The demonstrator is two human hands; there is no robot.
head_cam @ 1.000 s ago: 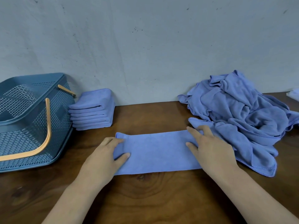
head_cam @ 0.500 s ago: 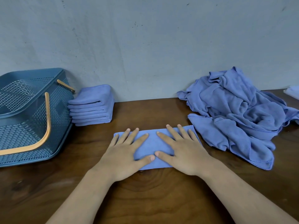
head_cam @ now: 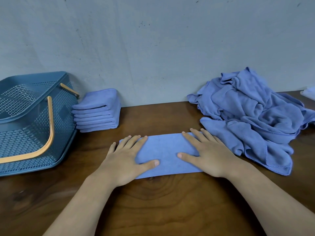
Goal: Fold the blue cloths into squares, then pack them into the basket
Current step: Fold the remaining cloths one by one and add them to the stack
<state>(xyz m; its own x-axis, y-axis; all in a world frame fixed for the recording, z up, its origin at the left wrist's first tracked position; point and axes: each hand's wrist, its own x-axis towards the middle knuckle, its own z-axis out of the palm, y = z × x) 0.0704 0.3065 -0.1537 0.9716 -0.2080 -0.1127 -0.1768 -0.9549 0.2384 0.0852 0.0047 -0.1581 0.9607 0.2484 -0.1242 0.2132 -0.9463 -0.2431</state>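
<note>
Surface and room: a dark brown wooden worktop (head_cam: 162, 205) with a visible grain knot is standing against a scuffed grey wall (head_cam: 153, 48). A blue perforated basket (head_cam: 30, 138) with 2 orange handles (head_cam: 50, 133) is sitting at the far left. A stack of folded cloths (head_cam: 97, 113) is resting just beside it, against the wall. A pile of loose cloths (head_cam: 252, 113) is lying crumpled at the right. A pale object (head_cam: 309, 92) is showing at the right edge, too cropped to identify.

Task item: 1 blue cloth (head_cam: 165, 150) is lying flat on the worktop in front of the person as a long folded strip, its right end close to the loose pile. The left hand (head_cam: 126, 157) is pressing flat on the strip's left end, fingers straight and spread, gripping nothing. The right hand (head_cam: 208, 154) is pressing flat on the right end in the same manner, fingers extended, thumb pointing inward.

Change: 0.5 s ago both hands were lying together at the strip's middle with thumbs almost touching. They are now sitting well apart, leaving the centre of the cloth exposed. The strip itself is keeping the same place and shape. Basket, stack and pile are remaining as they were.
</note>
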